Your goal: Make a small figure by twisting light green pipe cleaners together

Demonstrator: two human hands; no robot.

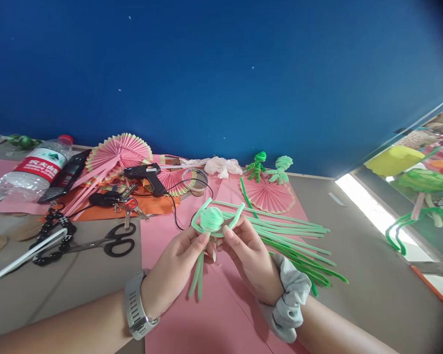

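Between both hands is a light green pipe cleaner figure (211,219), with a wound round head, two upward-bent arms and two strands hanging down. My left hand (186,258) pinches it below the head on the left. My right hand (245,250) grips the arm strand on the right, thumb and fingers closed. Just beyond and to the right lie several loose light green pipe cleaners (291,226), with darker green pipe cleaners (299,258) nearer me. The right hand partly covers their left ends. Pink paper (192,324) lies beneath the hands.
Two finished-looking figures, a dark green figure (257,167) and a light green figure (281,169), stand by the blue wall (221,73). Leftward are a black glue gun (147,174), keys (133,206), scissors (114,241), a water bottle (37,167) and a pleated pink paper fan (121,147).
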